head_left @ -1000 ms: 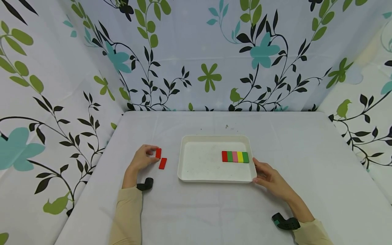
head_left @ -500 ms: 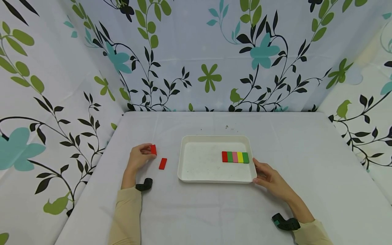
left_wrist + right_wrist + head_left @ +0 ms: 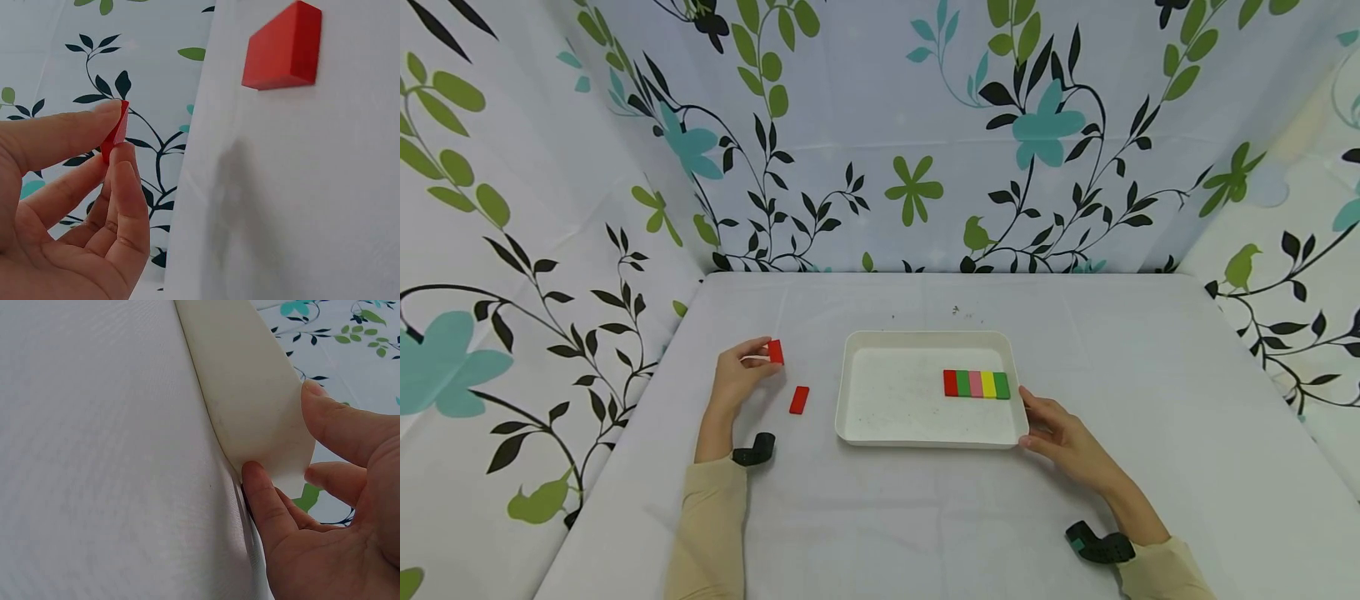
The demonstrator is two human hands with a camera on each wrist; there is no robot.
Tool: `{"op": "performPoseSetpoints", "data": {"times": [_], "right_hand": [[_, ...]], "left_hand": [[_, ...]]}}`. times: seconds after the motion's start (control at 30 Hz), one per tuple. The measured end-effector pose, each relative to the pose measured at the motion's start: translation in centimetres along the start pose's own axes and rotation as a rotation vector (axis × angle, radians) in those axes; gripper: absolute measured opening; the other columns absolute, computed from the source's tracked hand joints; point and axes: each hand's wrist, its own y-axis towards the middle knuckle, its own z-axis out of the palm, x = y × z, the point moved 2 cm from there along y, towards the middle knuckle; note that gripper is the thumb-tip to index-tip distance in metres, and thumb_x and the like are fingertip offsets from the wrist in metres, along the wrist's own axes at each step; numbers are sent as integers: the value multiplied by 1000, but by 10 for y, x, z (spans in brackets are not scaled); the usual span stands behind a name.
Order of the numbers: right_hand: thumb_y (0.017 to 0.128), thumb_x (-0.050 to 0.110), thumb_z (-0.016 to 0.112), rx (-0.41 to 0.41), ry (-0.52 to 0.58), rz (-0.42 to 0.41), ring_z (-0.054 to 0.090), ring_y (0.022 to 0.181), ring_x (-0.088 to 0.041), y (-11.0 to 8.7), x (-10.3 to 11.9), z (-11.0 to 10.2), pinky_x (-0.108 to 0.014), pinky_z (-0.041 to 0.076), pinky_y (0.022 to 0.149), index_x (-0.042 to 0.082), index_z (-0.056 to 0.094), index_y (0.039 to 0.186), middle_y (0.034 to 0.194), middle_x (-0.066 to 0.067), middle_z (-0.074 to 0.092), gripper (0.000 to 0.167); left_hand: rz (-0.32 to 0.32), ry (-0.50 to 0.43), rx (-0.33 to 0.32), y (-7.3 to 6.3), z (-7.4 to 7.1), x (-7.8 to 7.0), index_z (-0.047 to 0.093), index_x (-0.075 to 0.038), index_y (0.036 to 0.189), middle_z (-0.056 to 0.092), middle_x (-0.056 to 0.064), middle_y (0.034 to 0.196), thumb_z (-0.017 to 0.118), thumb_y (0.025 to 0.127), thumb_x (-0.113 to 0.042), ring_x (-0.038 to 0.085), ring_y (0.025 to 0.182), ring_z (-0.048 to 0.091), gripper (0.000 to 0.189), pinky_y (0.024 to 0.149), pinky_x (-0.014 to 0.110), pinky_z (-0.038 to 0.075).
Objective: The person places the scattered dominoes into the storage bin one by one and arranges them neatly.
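Between thumb and fingertips my left hand [image 3: 739, 377] pinches a small red rectangular block [image 3: 776, 352], raised on the left side; the left wrist view shows this block [image 3: 115, 134] edge-on. A second red block [image 3: 799, 400] lies on the table just below and right of it, and appears large in the left wrist view. My right hand [image 3: 1066, 437] holds the near right corner of a white tray [image 3: 880, 446]. In the right wrist view the thumb is at the tray's rim and a fingertip [image 3: 255, 472] at the base of its wall.
Inside the tray's right half lies a tight row of several blocks: red [image 3: 951, 383], green, pink, yellow, green. Dark specks [image 3: 957, 310] dot the white table [image 3: 880, 525] behind the tray. A leaf-patterned curtain [image 3: 880, 100] surrounds the table's back and sides.
My left hand has moved the pinched red block slightly left and away from the other red block, towards the back. My right hand and the tray stay put.
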Motion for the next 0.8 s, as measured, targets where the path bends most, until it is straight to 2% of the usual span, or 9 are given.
{"op": "performPoseSetpoints", "data": {"times": [0.37,0.67,0.8], "right_hand": [[91,4,66,4,8,17,48,122,5,0,-2,-1,-11,45,93,-3,27,151,137,-32,39,72],[91,5,66,4,13,23,48,122,4,0,-2,-1,-11,45,93,-4,26,151,139,-32,38,73],[91,4,66,5,19,19,47,122,6,0,-1,-1,-11,45,93,-5,26,151,138,-33,37,73]], "left_hand": [[20,-20,15,-6,8,-25,55,-8,139,55,14,122,72,88,-9,15,92,53,54,71,16,47],[81,-48,47,-10,23,-44,55,-5,138,56,18,121,72,87,-7,12,87,56,53,71,13,48],[84,-65,68,-12,32,-53,55,-6,138,56,18,123,73,87,-7,13,89,57,54,72,13,48]]}}
